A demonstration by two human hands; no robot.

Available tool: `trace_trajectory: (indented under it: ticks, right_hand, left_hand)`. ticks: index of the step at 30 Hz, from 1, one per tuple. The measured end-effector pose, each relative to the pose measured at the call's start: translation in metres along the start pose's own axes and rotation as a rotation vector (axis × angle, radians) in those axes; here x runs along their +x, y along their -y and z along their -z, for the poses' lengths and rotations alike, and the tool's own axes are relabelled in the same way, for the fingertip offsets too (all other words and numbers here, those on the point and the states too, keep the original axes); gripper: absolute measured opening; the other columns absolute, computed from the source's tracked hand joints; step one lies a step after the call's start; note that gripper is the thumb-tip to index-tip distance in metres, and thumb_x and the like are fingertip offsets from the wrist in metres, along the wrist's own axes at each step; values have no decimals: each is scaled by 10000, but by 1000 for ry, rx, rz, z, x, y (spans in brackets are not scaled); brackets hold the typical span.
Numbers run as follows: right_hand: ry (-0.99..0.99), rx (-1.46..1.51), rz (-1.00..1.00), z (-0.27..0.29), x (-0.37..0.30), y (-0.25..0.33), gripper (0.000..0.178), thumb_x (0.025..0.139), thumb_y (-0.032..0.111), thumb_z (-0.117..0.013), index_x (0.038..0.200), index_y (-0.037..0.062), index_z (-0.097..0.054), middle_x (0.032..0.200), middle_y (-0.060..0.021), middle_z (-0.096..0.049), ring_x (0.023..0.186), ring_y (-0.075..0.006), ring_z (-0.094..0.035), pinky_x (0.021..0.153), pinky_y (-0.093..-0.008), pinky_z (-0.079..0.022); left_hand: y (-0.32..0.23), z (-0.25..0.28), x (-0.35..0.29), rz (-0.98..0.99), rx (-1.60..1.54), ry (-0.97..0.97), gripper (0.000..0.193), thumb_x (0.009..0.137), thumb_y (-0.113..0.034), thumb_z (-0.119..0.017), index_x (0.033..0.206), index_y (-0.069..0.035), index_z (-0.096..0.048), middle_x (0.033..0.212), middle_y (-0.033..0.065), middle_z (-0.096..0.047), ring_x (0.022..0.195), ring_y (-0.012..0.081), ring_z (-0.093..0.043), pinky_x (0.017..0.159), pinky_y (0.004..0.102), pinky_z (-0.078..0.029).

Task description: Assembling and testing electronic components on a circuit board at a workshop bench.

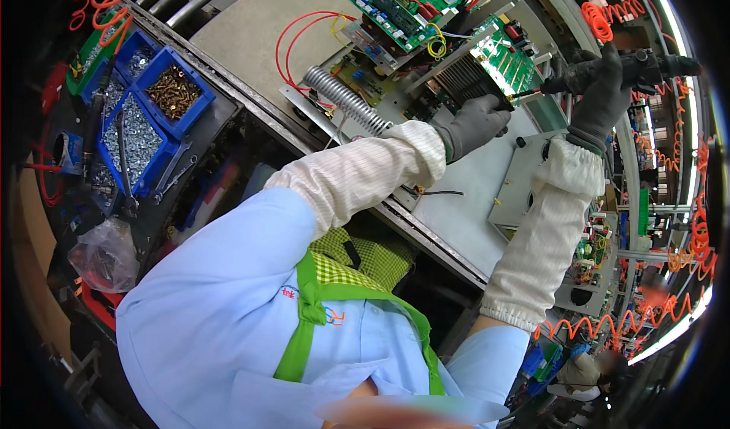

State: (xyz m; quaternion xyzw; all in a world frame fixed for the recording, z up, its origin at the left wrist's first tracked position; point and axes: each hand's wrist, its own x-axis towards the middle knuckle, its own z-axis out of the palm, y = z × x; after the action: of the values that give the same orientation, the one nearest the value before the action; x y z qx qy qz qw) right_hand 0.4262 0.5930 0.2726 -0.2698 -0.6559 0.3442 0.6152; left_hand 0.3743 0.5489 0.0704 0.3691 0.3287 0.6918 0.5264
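Note:
My right hand, in a dark grey glove, is wrapped round a black power screwdriver. The driver's thin bit points left, at the side of an open electronic assembly just above my left hand. The gloved left fingers are curled together against the lower edge of a dark finned heat sink; anything pinched in them is hidden. Beside the heat sink is a green circuit board. Another green board with many parts sits farther left, with red wires looping out.
A thick grey coil lies along the assembly's near left side. Blue bins of screws and nuts stand at the left, next to wrenches. A grey metal panel lies near my right forearm. Orange coiled hoses hang at right.

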Motion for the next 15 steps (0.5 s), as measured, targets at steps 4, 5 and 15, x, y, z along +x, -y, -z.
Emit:
trace_trajectory:
  ticks: [4, 5, 15]
  right_hand:
    - [19, -23, -1, -1, -5, 3, 308, 795, 251, -705, 816, -25, -570, 630, -103, -590, 507, -172, -578, 510, -295, -482]
    - [20, -25, -3, 0, -4, 1, 308, 795, 251, -705, 816, -25, -570, 630, -103, -590, 507, -172, -578, 510, -295, -482]
    - [-1, -59, 38, -3, -2, -1, 321, 781, 255, -714, 885, -29, -609, 717, -115, -652, 566, -179, -629, 554, -280, -503]
  left_hand:
    - [0, -1, 1, -17, -67, 18, 235, 918, -139, -541, 1053, 50, -576, 881, 95, -634, 782, 156, -636, 713, 282, -527]
    - [0, 1, 2, -37, -35, 16, 237, 921, -139, -539, 1050, 56, -578, 873, 99, -642, 761, 154, -644, 705, 284, -534]
    - [-2, 13, 7, -65, 151, 120, 251, 877, -141, -607, 1028, 59, -599, 834, 115, -661, 717, 141, -649, 653, 275, -536]
